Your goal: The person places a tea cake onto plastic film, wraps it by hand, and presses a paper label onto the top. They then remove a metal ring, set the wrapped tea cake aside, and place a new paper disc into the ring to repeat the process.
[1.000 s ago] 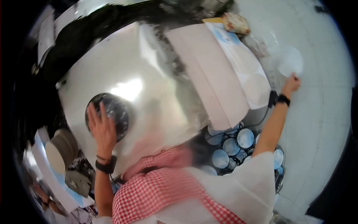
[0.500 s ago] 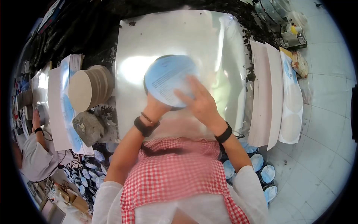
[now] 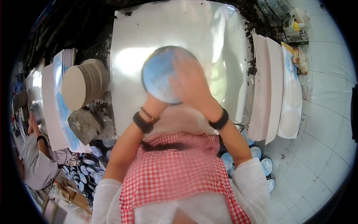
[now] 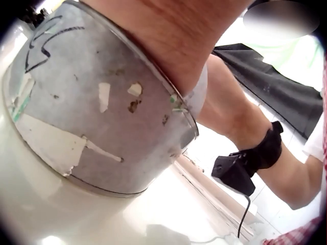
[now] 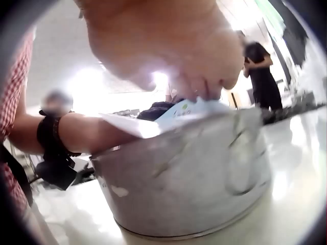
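A round blue printed label [image 3: 158, 76] lies over the mouth of a grey metal drum [image 5: 184, 178], which stands on a shiny sheet-covered tabletop. My right hand [image 3: 192, 82] rests on the label's right side from above, fingers extended and blurred. In the right wrist view its fingertips meet the label near the rim. My left hand [image 3: 156, 103] reaches over the drum's near rim at the lower left. Its fingers are hidden beneath the label. The left wrist view shows the scuffed drum wall [image 4: 112, 117] with a drawn black arrow.
Left of the sheet stand a stack of round grey discs [image 3: 74, 87], a stone block [image 3: 84, 125] and label sheets [image 3: 54, 108]. More sheets [image 3: 292, 93] lie at the right. Several blue-topped packs [image 3: 84, 170] sit below. Another person's arm [image 3: 37, 132] shows at far left.
My right hand came from the far right with a round label to the drum. The label now covers the black shiny contents where my left hand lay flat. My head view turned and levelled.
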`<state>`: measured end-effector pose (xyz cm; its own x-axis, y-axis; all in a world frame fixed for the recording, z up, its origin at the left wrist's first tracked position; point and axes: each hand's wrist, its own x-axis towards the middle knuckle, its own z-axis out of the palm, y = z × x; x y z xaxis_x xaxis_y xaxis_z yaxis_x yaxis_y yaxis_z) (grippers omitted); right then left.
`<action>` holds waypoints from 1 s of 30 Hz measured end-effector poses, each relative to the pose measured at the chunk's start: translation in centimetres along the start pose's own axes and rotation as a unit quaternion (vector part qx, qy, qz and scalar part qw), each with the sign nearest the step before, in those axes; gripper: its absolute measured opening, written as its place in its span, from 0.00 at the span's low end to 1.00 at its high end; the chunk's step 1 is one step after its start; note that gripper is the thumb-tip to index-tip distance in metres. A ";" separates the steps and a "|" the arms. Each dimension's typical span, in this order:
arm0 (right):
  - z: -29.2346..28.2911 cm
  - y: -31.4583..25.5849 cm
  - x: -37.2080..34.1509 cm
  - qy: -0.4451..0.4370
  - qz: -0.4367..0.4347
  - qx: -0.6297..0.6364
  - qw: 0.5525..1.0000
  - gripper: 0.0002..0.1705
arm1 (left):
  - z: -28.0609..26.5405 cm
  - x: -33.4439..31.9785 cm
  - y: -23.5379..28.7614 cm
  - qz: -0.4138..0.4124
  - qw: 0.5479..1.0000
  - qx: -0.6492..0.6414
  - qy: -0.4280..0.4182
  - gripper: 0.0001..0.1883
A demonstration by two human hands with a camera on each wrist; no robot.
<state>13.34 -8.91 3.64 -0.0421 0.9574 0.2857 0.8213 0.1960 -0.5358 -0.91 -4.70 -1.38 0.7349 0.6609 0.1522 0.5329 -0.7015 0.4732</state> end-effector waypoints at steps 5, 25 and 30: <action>3.7 1.3 0.7 0.017 0.037 0.027 0.999 0.35 | -1.6 -0.1 0.2 -0.025 0.988 -0.149 -0.028 0.35; 4.2 -2.4 0.9 -0.062 -0.037 -0.087 0.994 0.31 | -1.9 -1.8 -2.2 -0.190 0.835 -0.446 0.260 0.29; 4.3 -3.7 -3.8 -0.071 -0.146 0.062 0.985 0.19 | -3.3 -1.6 -1.0 -0.103 0.971 -0.112 0.183 0.27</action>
<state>8.05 -12.34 1.15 -0.3514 0.8750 0.3330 0.6876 0.4826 -0.5425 -3.93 -4.18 0.75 0.4021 0.8604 0.3132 0.5173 -0.4957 0.6976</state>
